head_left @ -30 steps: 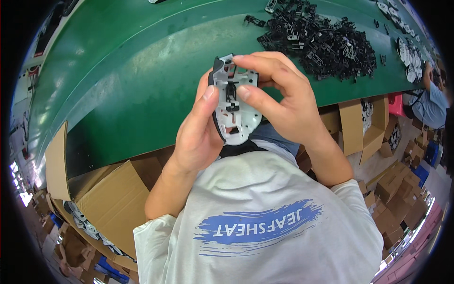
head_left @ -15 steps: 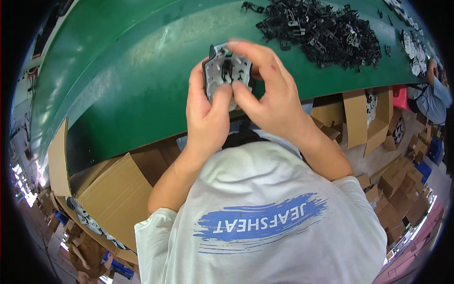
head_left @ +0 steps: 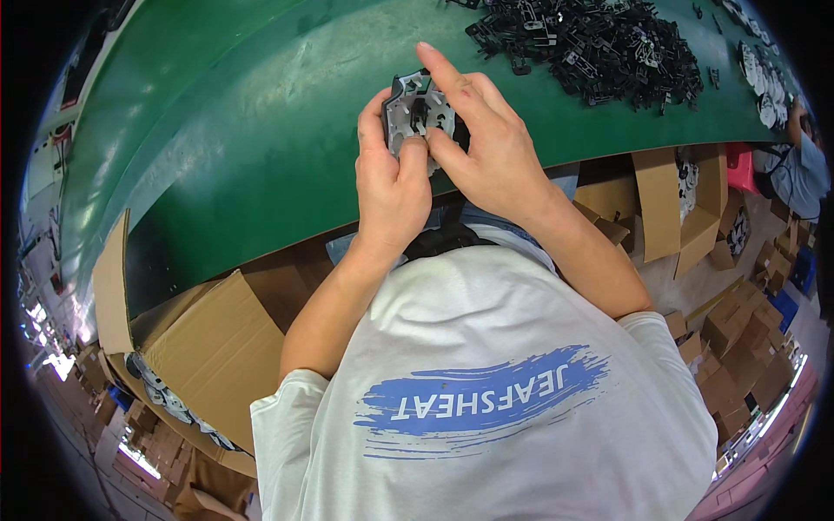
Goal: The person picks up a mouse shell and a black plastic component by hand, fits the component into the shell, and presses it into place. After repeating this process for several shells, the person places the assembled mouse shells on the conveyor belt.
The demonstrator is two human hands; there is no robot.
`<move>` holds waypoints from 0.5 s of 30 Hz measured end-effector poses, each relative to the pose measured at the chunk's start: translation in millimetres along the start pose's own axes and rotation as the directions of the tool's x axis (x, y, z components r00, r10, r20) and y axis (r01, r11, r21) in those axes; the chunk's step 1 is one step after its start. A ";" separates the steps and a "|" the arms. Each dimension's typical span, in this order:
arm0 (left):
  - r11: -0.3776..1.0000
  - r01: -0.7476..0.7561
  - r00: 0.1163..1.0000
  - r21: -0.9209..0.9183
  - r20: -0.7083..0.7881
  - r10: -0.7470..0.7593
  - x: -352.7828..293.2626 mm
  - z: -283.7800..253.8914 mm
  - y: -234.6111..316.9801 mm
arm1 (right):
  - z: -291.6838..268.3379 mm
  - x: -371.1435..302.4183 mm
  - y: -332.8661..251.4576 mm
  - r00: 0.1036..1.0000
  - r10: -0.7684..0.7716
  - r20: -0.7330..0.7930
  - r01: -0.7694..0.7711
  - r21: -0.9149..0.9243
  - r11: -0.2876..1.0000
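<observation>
Between my hands, over the near part of the green table, is a grey plastic housing (head_left: 401,114) with a dark rim and its hollow side up. A small black clip-like part (head_left: 420,113) sits in its middle. My left hand (head_left: 388,174) is wrapped round the housing's left side, with the thumb pressed at the lower edge of the black part. My right hand (head_left: 486,143) grips the right side, its thumb beside the left one. The right index finger is stretched out past the far edge of the housing. My fingers hide the housing's right and near sides.
A heap of black plastic clips (head_left: 599,52) lies on the green table (head_left: 261,130) at the far right. White-grey housings (head_left: 764,87) lie beyond it. Open cardboard boxes stand at the left (head_left: 213,347) and right (head_left: 658,204) of the table edge. A person (head_left: 795,174) sits at the far right.
The right index finger has lifted off the housing's far edge and straightened. Both hands and the housing sit slightly further right and up in the view. The thumbs still press at the black part.
</observation>
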State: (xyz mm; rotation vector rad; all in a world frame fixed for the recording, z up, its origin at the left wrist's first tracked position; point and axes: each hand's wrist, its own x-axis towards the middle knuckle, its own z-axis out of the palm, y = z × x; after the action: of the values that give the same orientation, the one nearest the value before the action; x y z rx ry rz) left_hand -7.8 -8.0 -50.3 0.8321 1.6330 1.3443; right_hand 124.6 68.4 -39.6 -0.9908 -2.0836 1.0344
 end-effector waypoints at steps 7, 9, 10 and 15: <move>0.997 0.022 1.000 0.071 -0.001 -0.022 3.5 1.5 5.6 | 0.4 3.0 0.7 1.000 0.018 0.002 -0.018 -0.003 1.000; 0.996 -0.009 1.000 0.084 -0.002 0.010 7.0 -0.5 1.9 | 1.3 4.0 -0.6 1.000 0.003 -0.023 -0.004 -0.016 1.000; 0.994 -0.039 0.999 0.100 -0.002 0.039 7.1 -1.3 1.4 | 0.2 3.8 -2.8 1.000 0.008 -0.021 -0.008 -0.017 1.000; 0.996 0.023 0.993 0.084 0.115 -0.032 6.3 -11.2 7.9 | -6.7 6.9 -2.2 0.997 0.047 0.067 -0.044 -0.045 0.998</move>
State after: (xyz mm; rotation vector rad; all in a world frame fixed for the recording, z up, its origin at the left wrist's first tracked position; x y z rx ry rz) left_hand -20.7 -5.5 -43.0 0.9164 1.6120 1.1940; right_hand 125.2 75.7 -33.1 -1.0422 -2.1563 1.0629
